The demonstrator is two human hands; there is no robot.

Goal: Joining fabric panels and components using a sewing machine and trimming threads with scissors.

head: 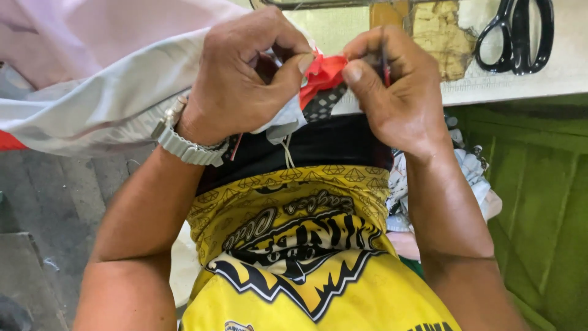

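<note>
My left hand (pixel 245 76) pinches a fold of red fabric (pixel 324 70) that belongs to a grey and white garment (pixel 104 101) draped off to the left. Close beside it, my right hand (pixel 398 86) pinches the same red fold, with a thin dark tool between its fingers, largely hidden. A patterned black and white strip (pixel 321 104) hangs just under the red piece. A grey watch (pixel 184 144) sits on my left wrist. Both hands are held up in front of my yellow and black shirt (pixel 294 245).
Black-handled scissors (pixel 517 34) lie on the pale table edge (pixel 520 79) at the top right. A green wooden surface (pixel 539 202) fills the right side. Crumpled cloth pieces (pixel 471 178) sit by my right forearm. Grey concrete floor (pixel 55 202) shows at the left.
</note>
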